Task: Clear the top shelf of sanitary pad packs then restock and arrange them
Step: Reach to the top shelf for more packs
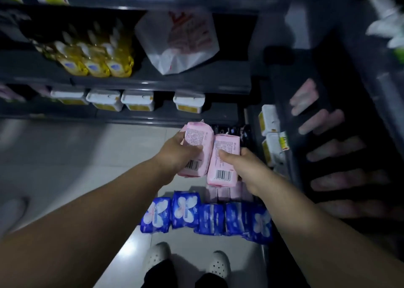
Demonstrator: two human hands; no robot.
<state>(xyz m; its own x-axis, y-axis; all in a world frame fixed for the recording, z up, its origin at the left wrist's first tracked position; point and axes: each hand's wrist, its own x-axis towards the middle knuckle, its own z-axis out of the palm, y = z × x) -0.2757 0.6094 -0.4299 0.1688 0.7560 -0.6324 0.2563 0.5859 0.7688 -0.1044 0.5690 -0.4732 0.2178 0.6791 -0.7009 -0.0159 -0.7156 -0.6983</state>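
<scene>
My left hand point(175, 156) grips one pink sanitary pad pack point(197, 139), barcode side up. Beside it my right hand point(242, 165) grips a second pink pack point(225, 156); the two packs touch side by side above the floor. Below them on the tiles stands a row of several blue pad packs point(205, 215), with more pink packs point(227, 192) just behind, partly hidden by my right wrist. Dark packs point(231, 131) lie on the floor beyond my hands. Blurred pink packs point(323, 121) sit on the dark shelf at the right.
Grey shelving fills the back: yellow bottles point(96, 62), a white plastic bag point(179, 42), and white tubs point(137, 100) on the lower shelf. More white tubs point(271, 134) line the right shelf's end. My white shoes point(157, 257) stand on the pale tiled floor point(87, 156).
</scene>
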